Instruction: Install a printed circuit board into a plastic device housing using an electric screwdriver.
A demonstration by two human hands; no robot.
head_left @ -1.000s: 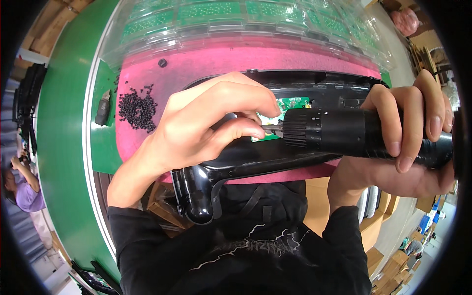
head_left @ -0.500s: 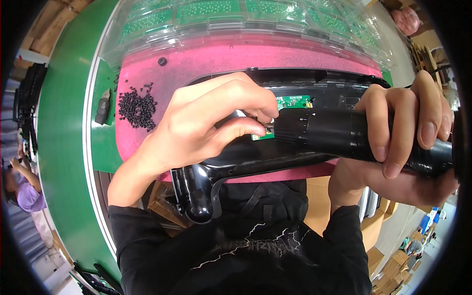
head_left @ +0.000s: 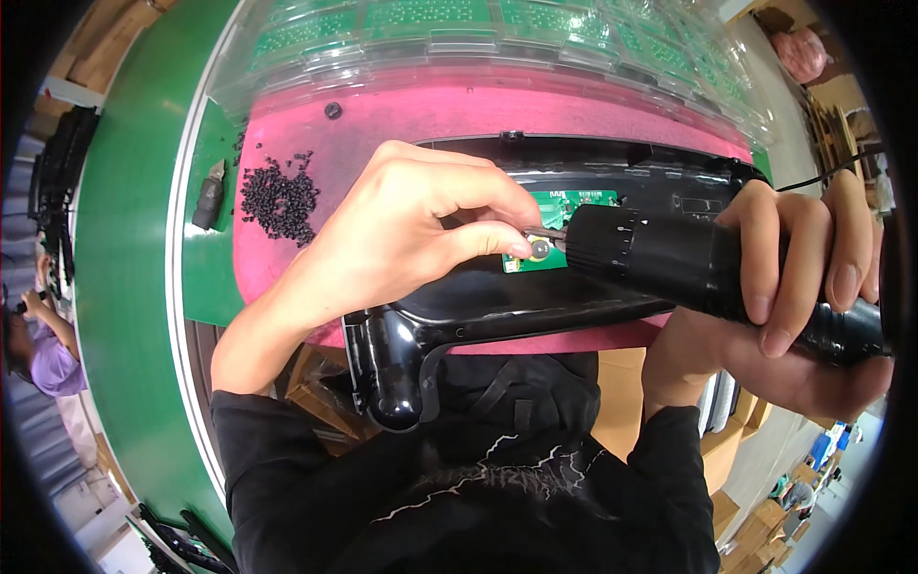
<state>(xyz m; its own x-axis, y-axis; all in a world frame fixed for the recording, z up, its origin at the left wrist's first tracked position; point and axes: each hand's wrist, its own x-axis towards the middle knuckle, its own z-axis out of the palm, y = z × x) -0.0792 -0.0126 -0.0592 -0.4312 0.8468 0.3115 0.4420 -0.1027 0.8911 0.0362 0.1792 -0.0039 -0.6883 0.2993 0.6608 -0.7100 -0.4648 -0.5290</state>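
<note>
Landmark: black housing (head_left: 478, 311), on pink mat (head_left: 421, 113) over green counter (head_left: 134, 287). Left of housing: loose pile of small black screws (head_left: 277, 199) on mat; farther left, off mat, dark-handled tool (head_left: 207, 199) on counter. Beyond housing's upper-left end, one small black round piece (head_left: 333, 110). Thin dark cable (head_left: 832, 174) past housing's right end. Co-worker in purple top (head_left: 57, 368) far left of housing. In the way: left hand (head_left: 411, 220) and driver (head_left: 650, 253) hide parts of board and housing interior. Containers: clear plastic trays (head_left: 535, 53) just beyond housing's far side, green circuit boards (head_left: 430, 11) in them. Cardboard box (head_left: 617, 392) below housing's near edge, contents unclear. Housing itself: glossy black, long shallow shell, rounded arm at lower left toward person; green board (head_left: 555, 209) inside it, round grey component (head_left: 540, 250) on board. Right hand (head_left: 803, 249) clamped around driver's body, over housing's right half; left thumb and index finger pinched together on driver bit (head_left: 547, 232) over board; anything smaller between fingertips hidden.
</note>
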